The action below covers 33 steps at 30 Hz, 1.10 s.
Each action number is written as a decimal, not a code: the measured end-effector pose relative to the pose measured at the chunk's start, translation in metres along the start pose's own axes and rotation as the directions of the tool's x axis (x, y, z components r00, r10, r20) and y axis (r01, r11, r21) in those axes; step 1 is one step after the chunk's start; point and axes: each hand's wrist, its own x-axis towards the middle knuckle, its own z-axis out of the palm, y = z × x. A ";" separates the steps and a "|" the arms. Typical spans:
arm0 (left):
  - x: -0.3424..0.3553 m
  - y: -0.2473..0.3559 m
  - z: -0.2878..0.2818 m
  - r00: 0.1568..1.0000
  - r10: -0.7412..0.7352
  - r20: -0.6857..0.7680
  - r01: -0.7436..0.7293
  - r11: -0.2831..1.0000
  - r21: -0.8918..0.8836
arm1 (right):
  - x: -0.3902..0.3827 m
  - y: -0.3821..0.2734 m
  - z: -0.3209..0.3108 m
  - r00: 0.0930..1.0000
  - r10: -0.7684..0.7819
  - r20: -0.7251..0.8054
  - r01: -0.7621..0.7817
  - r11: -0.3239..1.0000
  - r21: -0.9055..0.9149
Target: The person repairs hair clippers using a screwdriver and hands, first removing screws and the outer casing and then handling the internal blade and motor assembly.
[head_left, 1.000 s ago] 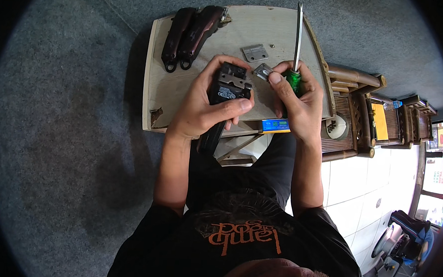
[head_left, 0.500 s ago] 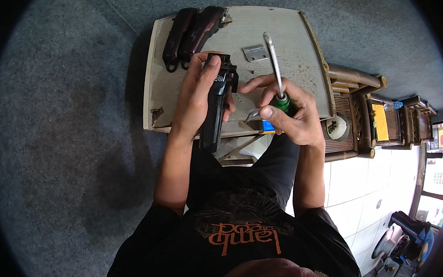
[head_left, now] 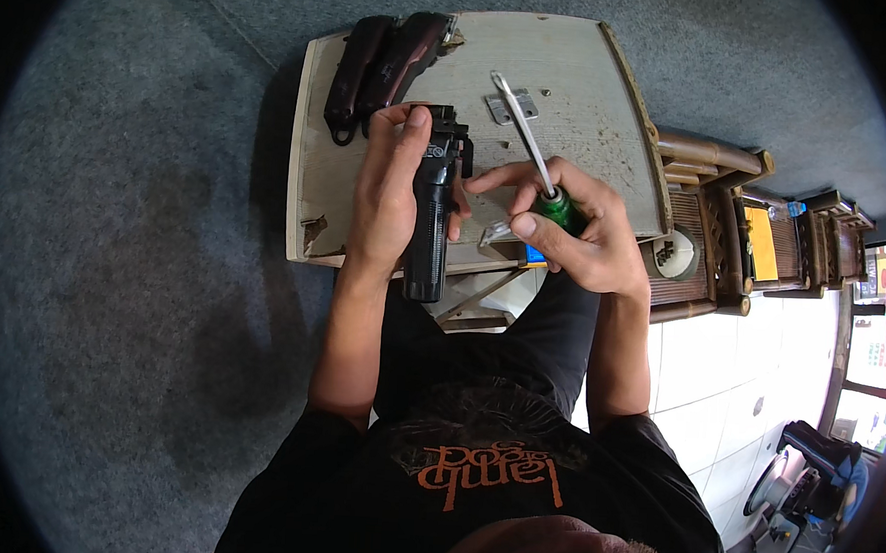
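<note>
My left hand [head_left: 385, 188] is closed around a black hair clipper [head_left: 427, 231], with the thumb along its upper part. The clipper's head points away from me and no blade shows on it. In my right hand [head_left: 591, 229] is a screwdriver [head_left: 559, 208] with a green handle, its metal shaft slanting up and left. The same hand pinches a small silvery metal piece [head_left: 493, 235], which looks like a clipper blade, between thumb and fingers. My right index finger reaches toward the clipper's side. Beyond, a flat metal blade [head_left: 525, 109] lies on the table.
Two dark maroon clippers [head_left: 399, 64] lie at the far left of the worn wooden table [head_left: 575, 58]. Crumbs and tiny bits are scattered on its top. Bamboo furniture [head_left: 699, 260] stands at the right, holding a round container [head_left: 672, 257]. A blue item [head_left: 533, 254] shows below my right hand.
The screwdriver's tip has swung left and slightly nearer. The small metal piece in my right hand has turned, showing more of its face. My left hand has barely shifted with the clipper.
</note>
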 end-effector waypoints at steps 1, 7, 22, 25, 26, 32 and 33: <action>0.000 0.000 0.000 1.000 0.001 0.000 -0.001 1.000 -0.004 | -0.002 -0.008 0.000 0.998 0.056 -0.008 -0.056 0.998 0.034; -0.001 0.002 0.001 1.000 -0.006 0.009 0.006 0.999 -0.038 | 0.000 -0.005 0.002 0.987 0.160 -0.034 -0.163 0.978 -0.130; -0.001 -0.001 -0.001 1.000 0.005 0.003 -0.004 1.000 -0.023 | 0.002 -0.012 0.002 0.987 0.154 -0.044 -0.154 0.988 0.007; -0.001 0.000 0.001 1.000 -0.003 -0.017 0.003 1.000 -0.009 | 0.001 -0.002 0.002 0.994 0.103 -0.032 -0.106 0.988 -0.108; -0.001 0.000 0.000 1.000 -0.004 -0.012 0.004 1.000 -0.010 | 0.002 -0.005 0.003 0.991 0.130 -0.023 -0.132 0.978 -0.160; -0.002 0.001 0.000 1.000 0.012 -0.009 -0.012 0.999 -0.041 | 0.000 -0.007 0.001 0.979 0.203 -0.032 -0.205 0.971 -0.124; -0.002 0.000 0.000 1.000 0.016 0.005 -0.016 0.999 -0.038 | 0.000 -0.012 0.001 0.975 0.217 -0.041 -0.218 0.975 -0.039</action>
